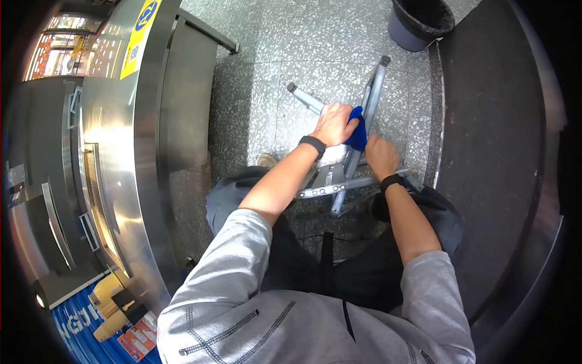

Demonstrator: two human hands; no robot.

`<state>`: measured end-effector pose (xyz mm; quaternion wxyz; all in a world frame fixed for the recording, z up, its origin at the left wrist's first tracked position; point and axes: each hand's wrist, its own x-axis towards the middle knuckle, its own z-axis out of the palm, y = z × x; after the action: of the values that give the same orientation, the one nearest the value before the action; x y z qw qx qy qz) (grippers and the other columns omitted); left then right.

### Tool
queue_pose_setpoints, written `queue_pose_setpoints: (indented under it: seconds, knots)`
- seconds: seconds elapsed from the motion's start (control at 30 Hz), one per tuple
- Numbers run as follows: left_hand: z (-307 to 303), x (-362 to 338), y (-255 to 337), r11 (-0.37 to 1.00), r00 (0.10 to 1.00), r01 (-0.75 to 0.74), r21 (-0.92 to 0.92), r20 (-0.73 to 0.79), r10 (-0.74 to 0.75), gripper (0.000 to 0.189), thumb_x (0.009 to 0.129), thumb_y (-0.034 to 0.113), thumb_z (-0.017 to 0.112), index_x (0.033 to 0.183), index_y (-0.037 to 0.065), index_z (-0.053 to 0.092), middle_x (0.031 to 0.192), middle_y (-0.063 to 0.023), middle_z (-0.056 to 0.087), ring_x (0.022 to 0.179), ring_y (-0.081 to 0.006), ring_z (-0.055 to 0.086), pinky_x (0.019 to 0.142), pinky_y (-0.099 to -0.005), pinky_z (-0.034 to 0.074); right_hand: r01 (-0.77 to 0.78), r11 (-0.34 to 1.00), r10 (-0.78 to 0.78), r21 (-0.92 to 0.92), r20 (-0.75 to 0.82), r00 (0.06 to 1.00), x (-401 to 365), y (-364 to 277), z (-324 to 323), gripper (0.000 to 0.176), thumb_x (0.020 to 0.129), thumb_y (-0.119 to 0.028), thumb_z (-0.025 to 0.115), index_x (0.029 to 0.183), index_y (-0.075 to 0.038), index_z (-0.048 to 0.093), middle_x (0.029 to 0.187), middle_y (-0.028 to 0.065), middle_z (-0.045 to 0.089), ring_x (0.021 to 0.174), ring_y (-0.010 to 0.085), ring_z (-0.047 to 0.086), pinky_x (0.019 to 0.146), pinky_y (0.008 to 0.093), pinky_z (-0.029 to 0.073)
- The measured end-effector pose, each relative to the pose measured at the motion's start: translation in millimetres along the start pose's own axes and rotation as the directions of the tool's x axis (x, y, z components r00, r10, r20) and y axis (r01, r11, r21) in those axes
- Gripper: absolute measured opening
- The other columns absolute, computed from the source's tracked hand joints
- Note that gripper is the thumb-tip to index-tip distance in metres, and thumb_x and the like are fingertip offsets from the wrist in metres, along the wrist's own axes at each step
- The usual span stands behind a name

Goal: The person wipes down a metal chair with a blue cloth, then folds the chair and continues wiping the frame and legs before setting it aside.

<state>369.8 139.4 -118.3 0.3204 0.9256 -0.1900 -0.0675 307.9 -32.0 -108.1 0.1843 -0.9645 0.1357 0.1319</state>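
A grey metal frame (374, 85) of crossed tubes with dark end caps stands or lies on the floor between my legs; its lower part has a flat bar with several holes. My left hand (335, 125) is closed on a blue cloth (357, 133), which is pressed against one tube. Just to the right, my right hand (382, 158) has its fingers curled in at the frame, beside the cloth's lower edge. What its fingertips touch is partly hidden.
On my left runs a stainless steel counter (145, 182) with a yellow label (138, 42). A black-lined bin (418, 30) stands ahead on the speckled floor (267, 54). A dark panel (491, 151) runs along my right.
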Motion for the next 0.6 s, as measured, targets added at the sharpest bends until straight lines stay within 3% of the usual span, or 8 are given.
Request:
queue_pose_setpoints:
  seconds: [0.07, 0.27, 0.43, 0.53, 0.6]
  knots:
    - [-12, 1, -3, 0.999, 0.999, -0.035, -0.004, 0.025, 0.035, 0.026, 0.092, 0.031, 0.054, 0.093, 0.005, 0.061, 0.085, -0.0170, 0.060, 0.091, -0.0355, 0.054, 0.086, -0.0446, 0.036, -0.001, 1.000, 0.001, 0.008, 0.007, 1.000, -1, -8, 1, 0.056, 0.097, -0.035, 0.037, 0.072, 0.001, 0.072, 0.077, 0.0282, 0.067, 0.075, 0.0480, 0.067, 0.075, 0.0532, 0.053]
    - [-33, 26, -29, 0.962, 0.966, 0.201, 0.186, 0.126, -0.226, 0.040, 0.092, 0.040, 0.048, 0.097, 0.003, 0.062, 0.099, -0.0242, 0.066, 0.102, -0.0389, 0.058, 0.091, -0.0466, 0.037, -0.025, 1.000, 0.025, -0.005, -0.006, 1.000, -4, -6, -2, 0.057, 0.097, -0.036, 0.037, 0.073, 0.001, 0.072, 0.077, 0.0287, 0.067, 0.077, 0.0491, 0.067, 0.076, 0.0544, 0.053]
    - [-54, 31, -53, 0.940, 0.950, 0.277, 0.200, 0.092, -0.299, 0.042, 0.091, 0.040, 0.046, 0.100, 0.002, 0.062, 0.103, -0.0252, 0.065, 0.106, -0.0382, 0.056, 0.095, -0.0463, 0.035, -0.035, 0.999, 0.035, 0.014, 0.007, 0.999, -3, -7, -3, 0.058, 0.097, -0.036, 0.036, 0.074, 0.002, 0.073, 0.078, 0.0295, 0.067, 0.077, 0.0492, 0.067, 0.077, 0.0546, 0.053]
    - [-39, 26, -44, 0.934, 0.963, 0.270, 0.233, -0.039, -0.268, 0.041, 0.090, 0.039, 0.047, 0.098, 0.002, 0.062, 0.102, -0.0242, 0.065, 0.104, -0.0380, 0.056, 0.095, -0.0470, 0.035, 0.014, 1.000, -0.014, 0.019, -0.006, 1.000, 0, -2, 5, 0.058, 0.097, -0.036, 0.036, 0.075, 0.002, 0.073, 0.079, 0.0293, 0.067, 0.077, 0.0488, 0.067, 0.077, 0.0542, 0.053]
    - [-18, 25, -40, 0.939, 0.971, 0.230, 0.257, 0.009, -0.240, 0.039, 0.089, 0.039, 0.049, 0.097, 0.003, 0.062, 0.098, -0.0202, 0.065, 0.101, -0.0378, 0.056, 0.094, -0.0489, 0.035, -0.019, 1.000, 0.019, 0.022, 0.018, 1.000, -2, -7, -3, 0.057, 0.097, -0.036, 0.036, 0.076, 0.002, 0.073, 0.079, 0.0289, 0.067, 0.077, 0.0481, 0.067, 0.077, 0.0537, 0.053]
